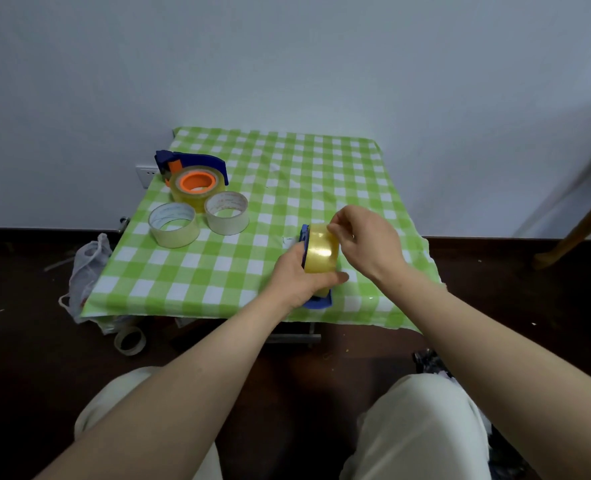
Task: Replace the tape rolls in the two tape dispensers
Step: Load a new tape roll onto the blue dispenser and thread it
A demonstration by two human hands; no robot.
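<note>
A blue tape dispenser point(316, 302) with a yellowish tape roll point(321, 249) mounted on it is held over the near right part of the table. My left hand point(299, 277) grips the dispenser and roll from below. My right hand point(365, 237) pinches at the top edge of the roll. A second blue dispenser point(197, 161) with an orange hub and a tape roll point(195, 187) lies at the far left. In front of it stand two thinner rolls, one at the left point(173, 225) and one at the right point(226, 213).
The small table wears a green-and-white checked cloth point(245, 244) and stands against a white wall. On the dark floor at the left lie a white plastic bag point(88, 268) and another tape roll point(130, 340). My knees are below the table's front edge.
</note>
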